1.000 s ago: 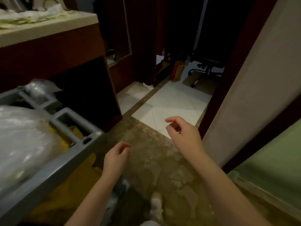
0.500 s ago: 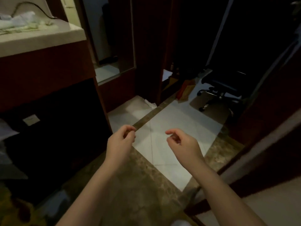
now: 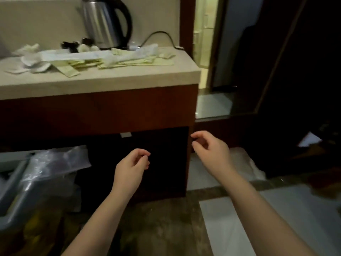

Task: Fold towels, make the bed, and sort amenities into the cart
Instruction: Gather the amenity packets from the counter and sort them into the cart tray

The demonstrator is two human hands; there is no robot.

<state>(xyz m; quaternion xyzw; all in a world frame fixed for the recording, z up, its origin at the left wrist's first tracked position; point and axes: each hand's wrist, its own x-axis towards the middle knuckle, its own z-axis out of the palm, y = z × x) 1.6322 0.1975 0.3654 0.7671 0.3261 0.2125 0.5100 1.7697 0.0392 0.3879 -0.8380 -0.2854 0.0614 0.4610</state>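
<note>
A scatter of amenities (image 3: 88, 59) lies on the beige countertop (image 3: 110, 78): pale green sachets, white wrapped packets and small dark items. The grey cart (image 3: 13, 191) stands at the lower left with clear plastic bags (image 3: 55, 163) on it. My left hand (image 3: 130, 169) hovers in front of the dark cabinet opening, fingers loosely curled, holding nothing. My right hand (image 3: 208, 150) is raised by the cabinet's right corner, fingers also curled and apart, empty. Both hands are well below the countertop.
A steel electric kettle (image 3: 105, 23) with a black cord stands at the back of the counter. To the right is a glass door (image 3: 212, 52) and a dark doorway. The floor is brown stone with white tiles (image 3: 276, 218).
My view has swung left and up, from the floor and doorway to the counter with the amenities. Both hands have stayed raised and empty, a little further apart.
</note>
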